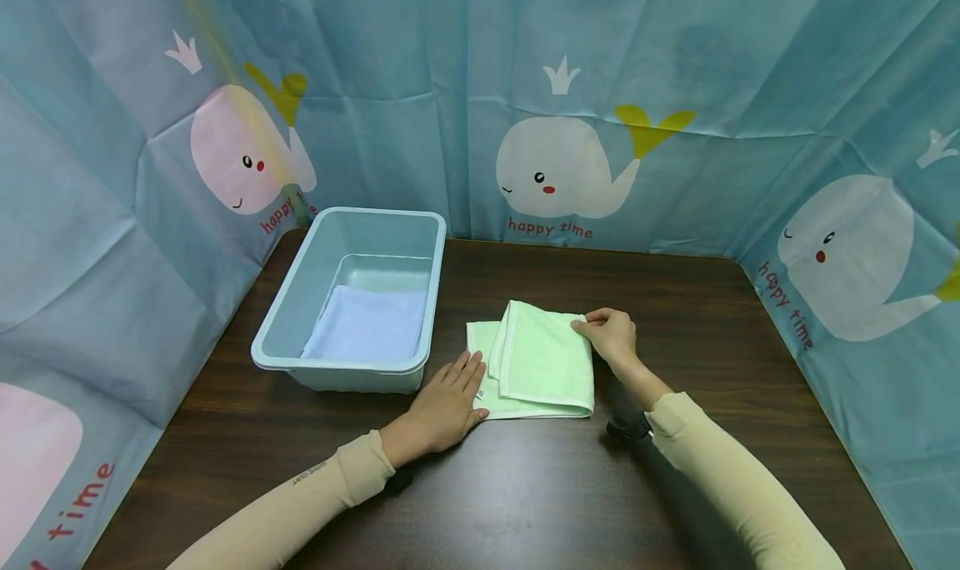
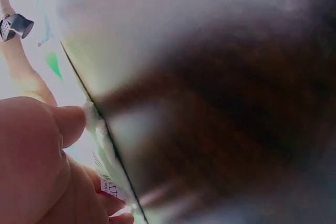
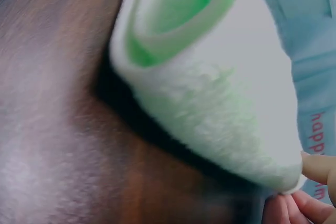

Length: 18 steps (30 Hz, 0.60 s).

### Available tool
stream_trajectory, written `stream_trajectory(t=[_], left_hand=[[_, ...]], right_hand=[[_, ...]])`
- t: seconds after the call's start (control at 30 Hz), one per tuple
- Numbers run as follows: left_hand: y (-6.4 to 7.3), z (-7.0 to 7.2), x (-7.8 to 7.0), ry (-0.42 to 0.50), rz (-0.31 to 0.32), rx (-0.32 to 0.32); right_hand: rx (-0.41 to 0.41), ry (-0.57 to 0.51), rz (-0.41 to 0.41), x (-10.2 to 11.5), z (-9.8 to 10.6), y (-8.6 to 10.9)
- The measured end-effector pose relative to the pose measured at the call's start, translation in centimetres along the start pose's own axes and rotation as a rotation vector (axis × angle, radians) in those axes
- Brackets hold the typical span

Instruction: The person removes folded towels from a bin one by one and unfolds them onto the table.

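A light green towel [image 1: 547,357] lies partly folded on the dark wooden table, its right part turned over onto the left part. My left hand [image 1: 446,403] rests on the towel's left edge, fingers straight and pointing away from me. A small white label [image 2: 112,188] shows by its fingers in the left wrist view. At the towel's far right corner, my right hand [image 1: 611,335] pinches the fabric between thumb and fingers. In the right wrist view that side of the towel [image 3: 210,114] is raised, with rolled folds inside.
A light blue plastic basin [image 1: 348,377] stands on the table left of the towel, close to the left hand. Inside it lies a folded pale blue cloth [image 1: 367,324]. A blue whale-print curtain [image 1: 420,120] surrounds the table's back and sides.
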<state>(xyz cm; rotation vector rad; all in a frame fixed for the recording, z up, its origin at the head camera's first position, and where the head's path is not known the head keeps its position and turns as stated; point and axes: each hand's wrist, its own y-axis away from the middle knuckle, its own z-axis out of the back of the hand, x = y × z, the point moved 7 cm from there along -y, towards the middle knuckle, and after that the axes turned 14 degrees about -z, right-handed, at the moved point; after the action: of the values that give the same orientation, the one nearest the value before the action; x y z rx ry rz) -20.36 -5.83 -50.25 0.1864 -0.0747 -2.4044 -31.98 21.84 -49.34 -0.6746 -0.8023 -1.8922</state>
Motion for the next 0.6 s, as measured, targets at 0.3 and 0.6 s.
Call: stream_trajectory(t=[0.3,0.6], left_hand=[[0.1,-0.2,0.2,0.017,0.009,0.024],[0.2,0.0,0.3,0.028,0.025,0.014]], right_hand=[[0.007,-0.079,0.277,4.4,-0.5,3.9],[0.142,0.044,0.366,6.1,-5.8,8.0]])
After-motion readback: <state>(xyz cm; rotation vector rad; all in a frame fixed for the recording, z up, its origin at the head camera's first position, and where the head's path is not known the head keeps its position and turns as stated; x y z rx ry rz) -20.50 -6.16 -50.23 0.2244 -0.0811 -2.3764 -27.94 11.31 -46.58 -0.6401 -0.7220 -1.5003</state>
